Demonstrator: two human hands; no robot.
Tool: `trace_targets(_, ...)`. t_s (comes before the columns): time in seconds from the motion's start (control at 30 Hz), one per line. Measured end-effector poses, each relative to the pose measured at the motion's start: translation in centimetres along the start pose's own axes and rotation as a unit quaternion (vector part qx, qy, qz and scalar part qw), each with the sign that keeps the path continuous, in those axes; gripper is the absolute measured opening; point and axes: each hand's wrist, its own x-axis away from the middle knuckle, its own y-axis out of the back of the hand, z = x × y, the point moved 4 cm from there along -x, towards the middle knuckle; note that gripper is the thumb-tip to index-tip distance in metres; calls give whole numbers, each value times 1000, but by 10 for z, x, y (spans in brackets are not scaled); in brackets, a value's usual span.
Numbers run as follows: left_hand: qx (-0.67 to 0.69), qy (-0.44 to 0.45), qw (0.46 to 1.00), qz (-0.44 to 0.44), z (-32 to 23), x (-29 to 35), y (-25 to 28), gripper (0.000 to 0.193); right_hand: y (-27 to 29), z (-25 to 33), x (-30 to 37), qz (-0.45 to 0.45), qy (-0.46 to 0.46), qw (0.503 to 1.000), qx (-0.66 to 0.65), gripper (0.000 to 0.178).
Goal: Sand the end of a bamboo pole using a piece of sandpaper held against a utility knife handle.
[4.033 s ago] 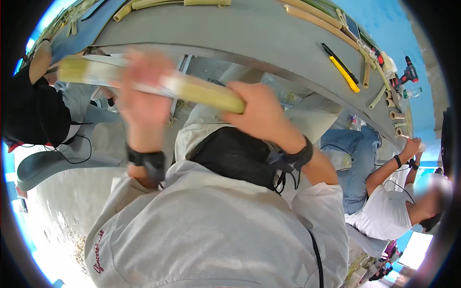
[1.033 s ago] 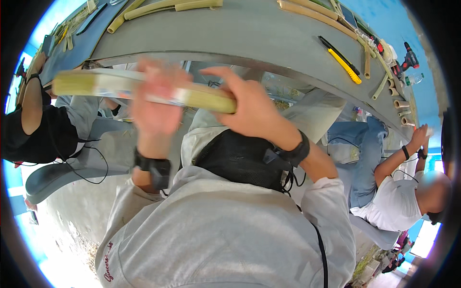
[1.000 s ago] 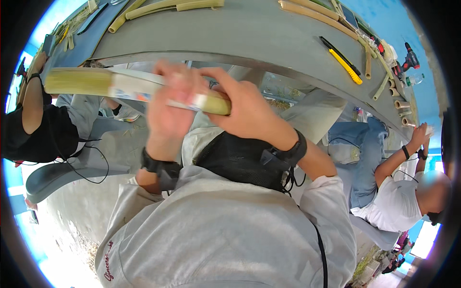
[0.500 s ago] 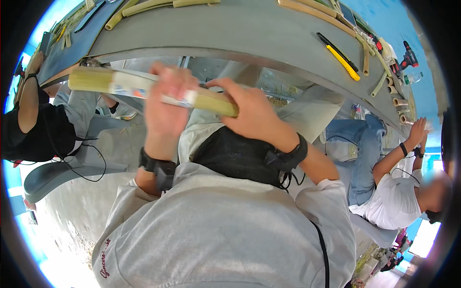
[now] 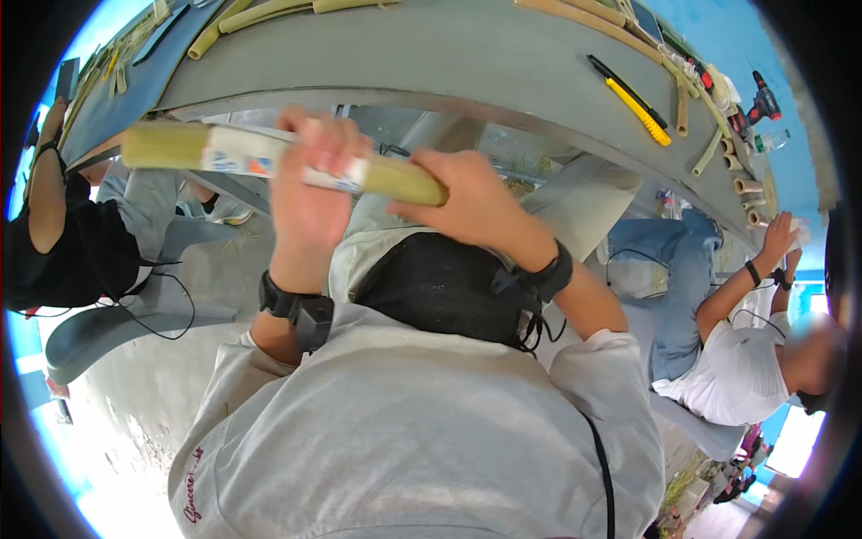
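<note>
1. Wrapping around the middle of a bamboo length, the left hand is gripping it through a white sheet, which is lying between palm and bamboo.
2. The right hand is closing on the bamboo's right end, thumb on the near side, probably to keep it from turning or slipping.
3. The bamboo is lying crosswise above the lap, just off the near edge of the desk, its left end jutting free; this seems to be giving both hands room.
4. A yellow-handled cutter and a slim black tool are resting side by side on the desk's right part, likely for easy reach.
5. More bamboo pieces are lying at the far left, partly cut off by the upper rim.
6. The left fingers are hiding part of the sheet, and the right hand is covering the bamboo's end face.
7. The sheet's underside isn't showing; it may be paper or something rougher, as slight blur is softening it.
</note>
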Motion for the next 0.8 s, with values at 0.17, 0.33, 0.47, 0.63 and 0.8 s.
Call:
trace_targets(0.17,-37,-72,996,31,-69,-10,9,21,15,-4,12,50,-39,998,-6,39)
trace_targets(0.33,112,-127,986,4,-96,-14,29,22,25,-9,13,45,-35,998,40,36)
trace_targets(0.47,-2,14,1000,-24,-4,-2,-2,16,-1,11,0,-16,26,1000,-1,35)
trace_targets(0.63,-56,-85,995,-2,-57,-10,-16,20,18,-7,13,24,-57,998,21,29)
trace_targets(0.8,-26,-99,995,-21,-54,-6,-19,20,22,-3,23,14,-41,999,18,29)
